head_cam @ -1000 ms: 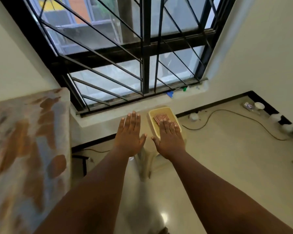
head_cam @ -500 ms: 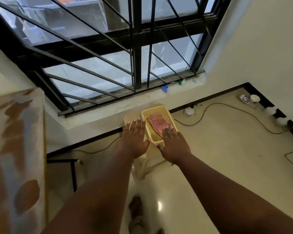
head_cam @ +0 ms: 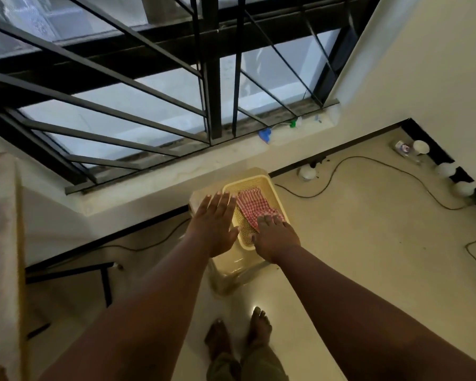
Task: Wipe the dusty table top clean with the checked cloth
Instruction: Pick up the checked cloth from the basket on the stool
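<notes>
A small beige plastic table [head_cam: 231, 266] stands on the floor below the window. A yellow mesh basket [head_cam: 261, 181] rests on its top, with the red-and-white checked cloth [head_cam: 252, 206] lying inside. My left hand [head_cam: 215, 224] is stretched flat with fingers apart over the table's left part, beside the basket. My right hand [head_cam: 275, 237] is also flat, over the basket's near end, its fingertips at the cloth's near edge. Neither hand holds anything.
A barred window [head_cam: 212, 78] and sill rise behind the table. A patterned mattress [head_cam: 0, 243] stands at the left with a black frame [head_cam: 105, 281] beside it. Cables [head_cam: 368, 166], small white containers [head_cam: 421, 147] and my bare feet [head_cam: 239, 334] are on the floor.
The view has tilted down and come closer to the table. Both hands have stayed flat and lowered toward the table top; more of the cloth shows in the basket.
</notes>
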A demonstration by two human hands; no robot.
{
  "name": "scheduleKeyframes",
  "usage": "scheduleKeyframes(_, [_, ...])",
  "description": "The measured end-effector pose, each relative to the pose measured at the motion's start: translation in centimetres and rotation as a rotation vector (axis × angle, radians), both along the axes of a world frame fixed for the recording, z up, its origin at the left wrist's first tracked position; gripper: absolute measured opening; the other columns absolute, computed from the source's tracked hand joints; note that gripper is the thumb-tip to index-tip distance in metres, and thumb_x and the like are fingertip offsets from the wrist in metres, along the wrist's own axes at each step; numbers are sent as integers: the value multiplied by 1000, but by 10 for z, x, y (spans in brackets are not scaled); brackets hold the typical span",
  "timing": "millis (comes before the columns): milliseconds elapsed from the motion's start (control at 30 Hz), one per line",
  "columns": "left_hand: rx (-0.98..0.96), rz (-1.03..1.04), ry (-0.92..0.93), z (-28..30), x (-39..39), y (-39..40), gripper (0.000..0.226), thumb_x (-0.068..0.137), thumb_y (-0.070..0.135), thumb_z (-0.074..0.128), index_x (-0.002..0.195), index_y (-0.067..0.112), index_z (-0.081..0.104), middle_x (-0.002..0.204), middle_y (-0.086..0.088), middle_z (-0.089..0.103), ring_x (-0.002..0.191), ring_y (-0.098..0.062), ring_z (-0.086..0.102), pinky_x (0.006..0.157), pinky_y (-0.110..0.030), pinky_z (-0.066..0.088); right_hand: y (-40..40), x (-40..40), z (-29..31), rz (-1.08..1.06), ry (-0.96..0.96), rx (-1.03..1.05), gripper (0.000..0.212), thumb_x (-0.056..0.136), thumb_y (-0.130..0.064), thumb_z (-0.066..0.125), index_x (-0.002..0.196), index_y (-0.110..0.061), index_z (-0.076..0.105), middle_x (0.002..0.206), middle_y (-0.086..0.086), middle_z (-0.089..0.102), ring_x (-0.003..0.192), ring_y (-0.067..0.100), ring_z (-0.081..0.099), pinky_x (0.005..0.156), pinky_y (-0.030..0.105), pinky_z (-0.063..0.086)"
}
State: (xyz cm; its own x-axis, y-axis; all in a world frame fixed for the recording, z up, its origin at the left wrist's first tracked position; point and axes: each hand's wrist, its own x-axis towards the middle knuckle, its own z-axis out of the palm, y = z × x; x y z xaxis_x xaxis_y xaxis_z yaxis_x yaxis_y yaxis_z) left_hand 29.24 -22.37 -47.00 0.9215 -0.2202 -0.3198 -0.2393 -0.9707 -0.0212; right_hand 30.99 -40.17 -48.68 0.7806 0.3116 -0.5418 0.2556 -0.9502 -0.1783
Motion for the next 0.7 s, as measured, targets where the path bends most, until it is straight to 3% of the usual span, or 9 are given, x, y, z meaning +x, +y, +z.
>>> scheduleKeyframes(267, [-35, 4, 103, -50, 18, -9, 75, 98, 53, 19, 149, 11, -17, 159, -12, -15, 146, -27, -15, 118, -46, -9, 17, 35, -54, -68, -10, -21, 71, 94, -30, 54, 151, -12, 17, 158, 12, 20, 145, 33, 14, 114, 49, 15])
scheduleKeyframes(500, [-89, 34, 176, -81, 15, -18, 76, 98, 52, 24, 151, 11, -13, 160, -12, -11, 147, -25, -13, 116, -41, -13, 22, 52, -95, -44, 5, -75, 75, 95, -35, 48, 152, -6, 8, 158, 17, 14, 143, 35, 17, 114, 49, 15])
scheduleKeyframes(700, [-64, 98, 177, -93, 11, -11, 75, 98, 54, 19, 151, 11, -13, 160, -13, -10, 147, -25, -13, 113, -39, -17, 20, 53, -109, 23, -133, -124, 64, 96, -34, 48, 148, -6, 23, 150, 18, 34, 133, 34, 37, 110, 47, 25])
